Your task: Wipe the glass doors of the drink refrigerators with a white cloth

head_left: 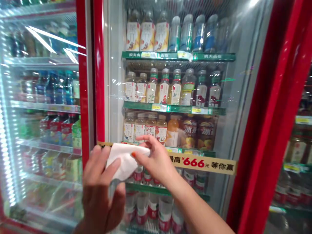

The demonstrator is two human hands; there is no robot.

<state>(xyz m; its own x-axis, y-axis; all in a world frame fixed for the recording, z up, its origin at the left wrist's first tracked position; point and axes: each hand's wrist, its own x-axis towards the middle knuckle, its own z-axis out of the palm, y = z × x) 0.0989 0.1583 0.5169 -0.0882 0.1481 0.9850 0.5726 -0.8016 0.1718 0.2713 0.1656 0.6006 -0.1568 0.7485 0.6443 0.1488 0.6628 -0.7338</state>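
Note:
A white tissue [124,159] is stretched between my two hands in front of a glass cooler door. My right hand [152,156] reaches in from the lower right. Its thumb, with an orange nail, and its fingers pinch the tissue's right end. My left hand [101,182] is raised at the lower left, back toward me and slightly blurred. Its fingers are spread, and the index finger overlaps the tissue's left part. Behind the tissue runs a gold strip [202,163] with red and black lettering across the door.
Inside the cooler, bottled drinks [164,87] stand on shelves with green edges [175,108]. A red frame [265,130] borders the door on the right. Another lit cooler with bottles [51,87] is on the left, and more shelves show at the far right.

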